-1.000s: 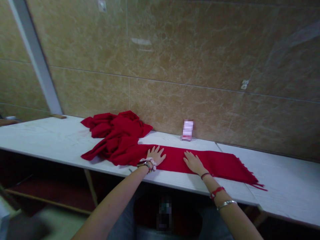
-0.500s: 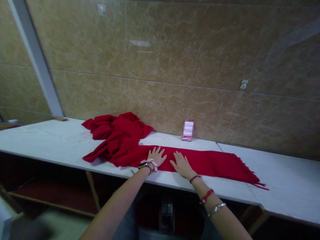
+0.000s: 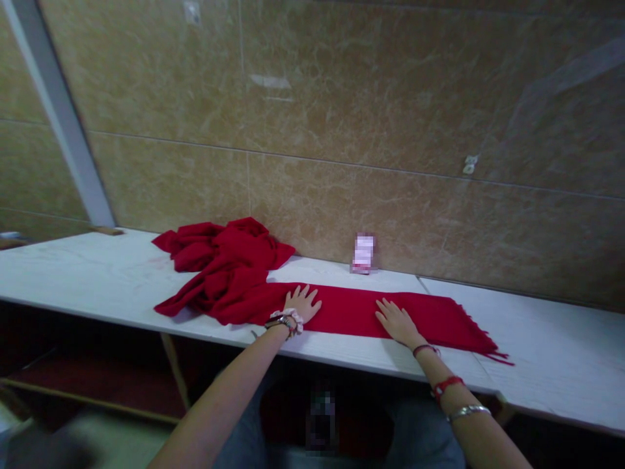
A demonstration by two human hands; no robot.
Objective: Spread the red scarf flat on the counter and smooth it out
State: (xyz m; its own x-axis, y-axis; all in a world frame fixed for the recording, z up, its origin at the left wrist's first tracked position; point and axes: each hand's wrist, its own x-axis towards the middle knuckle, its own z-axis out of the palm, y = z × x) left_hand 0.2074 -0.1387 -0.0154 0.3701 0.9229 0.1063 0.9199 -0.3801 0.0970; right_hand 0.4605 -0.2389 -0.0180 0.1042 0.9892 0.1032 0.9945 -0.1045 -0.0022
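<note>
A red fringed scarf (image 3: pixel 346 311) lies along the white tabletop, its right part flat in a long strip and its left part bunched in a crumpled heap. My left hand (image 3: pixel 301 305) rests palm down on the strip near the heap, fingers spread. Farther right, my right hand (image 3: pixel 398 322) also lies flat on the cloth with its fingers stretched out. Neither hand grips the fabric. Loose fringe hangs off the strip's right end onto the table.
A phone-like upright object (image 3: pixel 364 253), blurred out, leans against the tiled wall (image 3: pixel 415 117) behind the scarf. The white table (image 3: pixel 551 352) has open shelves (image 3: pixel 97 384) below at the left. A small brown piece (image 3: pixel 107 230) lies at the back left.
My right hand first slid left toward my left hand, then back right along the strip, past where it started. My left hand has stayed in place on the scarf.
</note>
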